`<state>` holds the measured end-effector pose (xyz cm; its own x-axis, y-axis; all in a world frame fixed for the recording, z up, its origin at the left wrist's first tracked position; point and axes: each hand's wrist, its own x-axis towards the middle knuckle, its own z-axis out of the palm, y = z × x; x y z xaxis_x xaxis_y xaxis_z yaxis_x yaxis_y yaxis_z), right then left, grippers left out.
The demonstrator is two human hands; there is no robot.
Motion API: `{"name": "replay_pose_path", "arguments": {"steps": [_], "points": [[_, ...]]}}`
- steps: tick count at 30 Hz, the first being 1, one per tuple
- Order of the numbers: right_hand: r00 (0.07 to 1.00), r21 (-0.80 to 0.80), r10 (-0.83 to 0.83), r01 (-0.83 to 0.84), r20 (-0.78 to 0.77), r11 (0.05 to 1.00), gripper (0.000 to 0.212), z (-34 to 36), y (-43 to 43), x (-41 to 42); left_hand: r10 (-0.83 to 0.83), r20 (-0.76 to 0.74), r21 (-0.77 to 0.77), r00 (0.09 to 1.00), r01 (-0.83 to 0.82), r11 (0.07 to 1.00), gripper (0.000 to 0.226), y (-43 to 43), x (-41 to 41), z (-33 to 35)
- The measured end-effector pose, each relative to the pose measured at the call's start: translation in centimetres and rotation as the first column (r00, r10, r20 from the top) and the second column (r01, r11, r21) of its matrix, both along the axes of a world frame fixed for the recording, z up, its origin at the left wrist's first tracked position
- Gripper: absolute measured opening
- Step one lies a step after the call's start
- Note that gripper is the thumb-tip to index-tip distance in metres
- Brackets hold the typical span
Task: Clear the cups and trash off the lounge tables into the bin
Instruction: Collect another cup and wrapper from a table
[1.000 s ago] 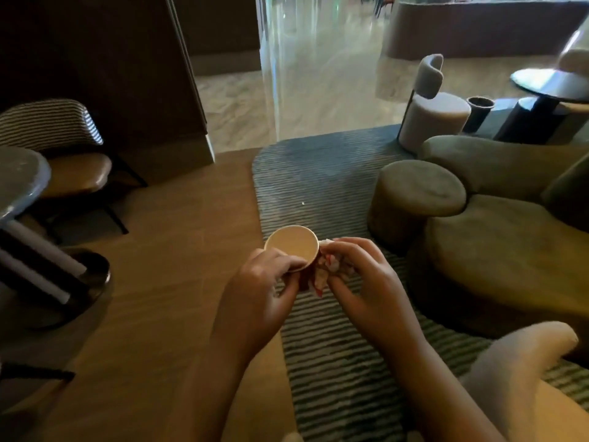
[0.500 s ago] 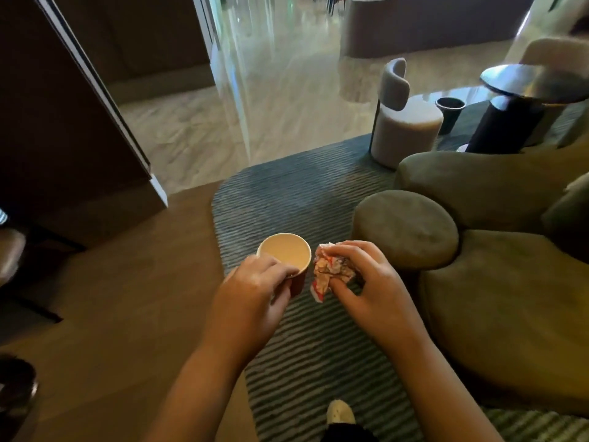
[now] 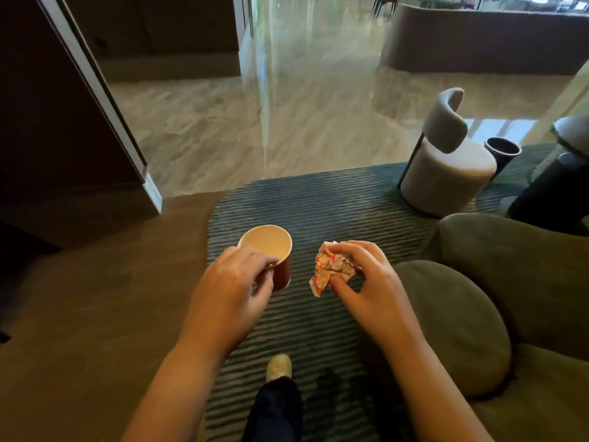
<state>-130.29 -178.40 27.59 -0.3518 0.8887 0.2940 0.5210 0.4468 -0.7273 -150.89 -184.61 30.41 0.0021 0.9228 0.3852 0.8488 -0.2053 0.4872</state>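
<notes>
My left hand point(image 3: 232, 288) grips a red paper cup point(image 3: 269, 250) by its near rim, held upright over the striped rug; the cup's pale inside looks empty. My right hand point(image 3: 369, 282) pinches a crumpled red-and-white wrapper point(image 3: 331, 269) between thumb and fingers, a hand's width to the right of the cup. Both are held in the air in front of me. A small dark round bin point(image 3: 503, 153) stands far right, behind a pale stool.
A green rounded sofa point(image 3: 497, 282) fills the right side. A pale stool with a curved back point(image 3: 446, 173) stands on the striped rug point(image 3: 318, 205). A dark table base point(image 3: 551, 193) is at the far right. Wood floor lies left, a dark wall corner point(image 3: 63, 154) beyond it. My foot point(image 3: 279, 368) is below.
The cup and wrapper, touching a second ago, are now apart as my hands separated. The view has swung left to right and forward; the left chairs and table are out of view.
</notes>
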Motion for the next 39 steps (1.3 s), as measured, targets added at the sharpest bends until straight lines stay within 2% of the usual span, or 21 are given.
{"name": "replay_pose_path", "arguments": {"steps": [6, 10, 16, 21, 25, 29, 34, 39], "points": [[0.999, 0.043, -0.043, 0.044, -0.009, 0.998, 0.047, 1.9, 19.1, -4.2, -0.028, 0.016, 0.024, 0.999, 0.027, 0.999, 0.017, 18.6, -4.9, 1.2], [0.995, 0.064, -0.098, 0.099, -0.027, 0.993, 0.048, 2.4, 28.8, -4.6, -0.064, 0.057, 0.006, 0.996, 0.064, 0.998, 0.018, 30.4, -5.8, 1.5], [0.967, -0.046, -0.249, 0.247, -0.056, 0.968, 0.044, -0.3, 43.2, -2.3, -0.168, 0.067, -0.045, 0.984, 0.171, 0.984, 0.020, 48.2, -4.9, 0.5], [0.966, -0.030, -0.247, 0.246, -0.077, 0.969, 0.041, 0.0, 58.7, -1.1, -0.192, 0.070, -0.067, 0.979, 0.196, 0.978, 0.018, 62.9, -3.4, 0.4], [0.959, -0.014, -0.267, 0.267, -0.097, 0.963, 0.043, 1.6, 71.2, -0.3, -0.199, 0.001, -0.055, 0.980, 0.199, 0.978, 0.020, 74.7, -2.1, 1.7], [0.971, -0.051, -0.222, 0.219, -0.084, 0.974, 0.045, 1.9, 82.0, -0.9, -0.164, 0.008, -0.031, 0.986, 0.164, 0.986, 0.013, 84.4, -2.4, 1.9], [0.988, -0.073, -0.152, 0.150, -0.026, 0.986, 0.044, 0.7, 95.3, -3.1, -0.062, 0.056, -0.027, 0.997, 0.063, 0.998, 0.014, 97.8, -3.4, 0.7], [0.973, -0.050, -0.227, 0.229, 0.035, 0.972, 0.042, 0.5, 110.4, -2.0, -0.146, 0.039, -0.029, 0.989, 0.147, 0.989, 0.014, 114.4, -2.6, -0.7]]}}
